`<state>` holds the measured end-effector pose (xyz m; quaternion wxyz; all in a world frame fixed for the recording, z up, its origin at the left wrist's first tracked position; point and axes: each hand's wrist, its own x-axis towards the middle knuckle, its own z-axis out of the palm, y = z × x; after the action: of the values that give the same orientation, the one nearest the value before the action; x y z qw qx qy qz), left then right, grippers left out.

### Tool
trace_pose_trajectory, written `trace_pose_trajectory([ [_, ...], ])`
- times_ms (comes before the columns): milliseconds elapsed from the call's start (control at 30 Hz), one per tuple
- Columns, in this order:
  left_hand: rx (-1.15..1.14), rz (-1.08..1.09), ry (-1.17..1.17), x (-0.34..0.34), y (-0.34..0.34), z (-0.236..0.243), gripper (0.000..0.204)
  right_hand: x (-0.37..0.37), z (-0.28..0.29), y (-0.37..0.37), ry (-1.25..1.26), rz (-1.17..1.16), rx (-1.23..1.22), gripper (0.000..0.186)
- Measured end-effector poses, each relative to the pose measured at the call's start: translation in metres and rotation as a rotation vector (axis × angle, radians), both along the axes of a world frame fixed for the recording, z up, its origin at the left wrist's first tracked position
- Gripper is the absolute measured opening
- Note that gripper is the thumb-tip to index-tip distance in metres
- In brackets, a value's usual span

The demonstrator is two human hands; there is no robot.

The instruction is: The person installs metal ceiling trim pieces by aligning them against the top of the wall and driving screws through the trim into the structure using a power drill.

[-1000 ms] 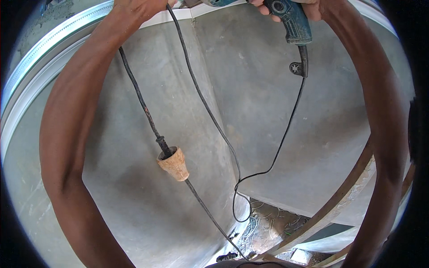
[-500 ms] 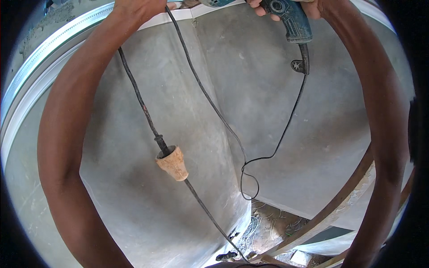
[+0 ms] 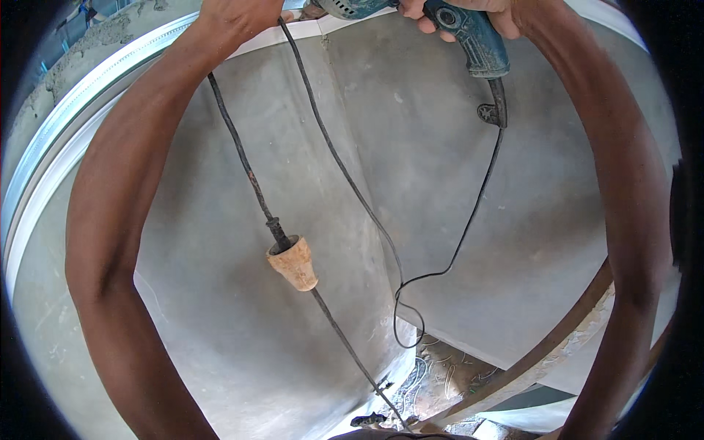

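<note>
The left forearm [image 3: 110, 220] climbs from 7 o'clock, bowed outward at the elbow, to the left hand [image 3: 246, 18] at 11 o'clock; its fingers run past the upper edge, so I cannot tell whether they grip anything. Inside that arm, at 8 o'clock, the tan cone-shaped connector [image 3: 295, 264] hangs on a black cable [image 3: 242, 150], slightly farther right than half a second ago. At 5 o'clock the loop in the thin cord [image 3: 408, 346] has sunk a little; I judge this mere swaying slack, with the work itself hardly altered. The teal power tool [image 3: 484, 51] remains at 1 o'clock, a touch lower, with the right hand's [image 3: 506, 16] fingers wrapped around its grip, that arm rising in an outward curve from 5 o'clock.
</note>
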<state>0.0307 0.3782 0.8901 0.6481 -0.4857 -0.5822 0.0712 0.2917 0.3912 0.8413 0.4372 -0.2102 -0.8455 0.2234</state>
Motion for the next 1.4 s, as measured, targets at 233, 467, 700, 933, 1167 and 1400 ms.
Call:
trace_pose_trajectory([
  [233,-0.003,0.048,-0.023,0.005,0.000,0.000,0.056,0.000,-0.001,0.002,0.005,0.001,0.013,0.006],
  [467,0.014,0.012,0.002,-0.001,0.002,0.000,0.058,0.001,-0.001,-0.005,-0.017,-0.095,-0.010,0.006],
  [700,-0.007,0.019,-0.003,-0.004,-0.004,-0.001,0.057,-0.001,-0.002,-0.007,-0.054,0.032,-0.031,0.005],
  [933,0.020,-0.013,-0.019,0.002,0.006,-0.001,0.053,0.003,-0.001,-0.010,-0.044,-0.159,-0.001,0.004],
  [1167,0.019,-0.003,-0.033,0.002,0.003,-0.002,0.051,-0.011,-0.001,-0.013,-0.024,-0.171,-0.040,0.004],
  [1400,0.032,-0.051,0.027,0.003,-0.004,-0.006,0.047,-0.004,-0.002,-0.012,-0.041,-0.202,0.046,0.007],
])
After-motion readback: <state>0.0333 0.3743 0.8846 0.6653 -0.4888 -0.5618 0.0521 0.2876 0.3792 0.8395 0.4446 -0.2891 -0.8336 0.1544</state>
